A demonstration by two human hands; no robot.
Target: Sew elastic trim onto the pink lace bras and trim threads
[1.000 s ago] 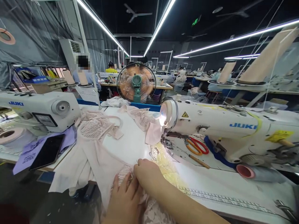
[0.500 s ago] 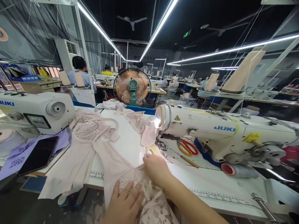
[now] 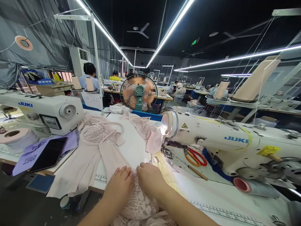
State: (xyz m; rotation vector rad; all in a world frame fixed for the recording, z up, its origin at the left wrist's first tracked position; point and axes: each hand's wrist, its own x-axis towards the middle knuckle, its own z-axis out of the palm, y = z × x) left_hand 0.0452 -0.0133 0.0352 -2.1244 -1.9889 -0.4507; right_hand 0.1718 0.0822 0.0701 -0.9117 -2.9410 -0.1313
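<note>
A pale pink lace garment (image 3: pixel 138 204) lies over the front of the white sewing table, running down toward me. My left hand (image 3: pixel 121 183) grips its plain cloth edge, fingers bent over the fabric. Close beside it on the right, my right hand (image 3: pixel 150 179) pinches the same garment, its fingertips partly hidden. Beyond my right hand, the sewing machine (image 3: pixel 204 131) has its lamp lit over the needle area. A pink cloth piece (image 3: pixel 154 142) lies by the needle, and a shiny yellowish strip (image 3: pixel 164 166) runs from there toward my right forearm.
More pink lace pieces (image 3: pixel 94 133) drape off the table on the left. Red-handled scissors (image 3: pixel 198 157) and a wooden-handled tool (image 3: pixel 197 172) lie under the machine arm. A phone (image 3: pixel 49 153), a second machine (image 3: pixel 54 114), a thread cone (image 3: pixel 249 186) and a fan (image 3: pixel 139 91) surround the workspace.
My right hand has drawn back from near the needle, toward my left. The left hand has gone from lying flat on the lace to gripping the cloth farther up. The view has shifted slightly.
</note>
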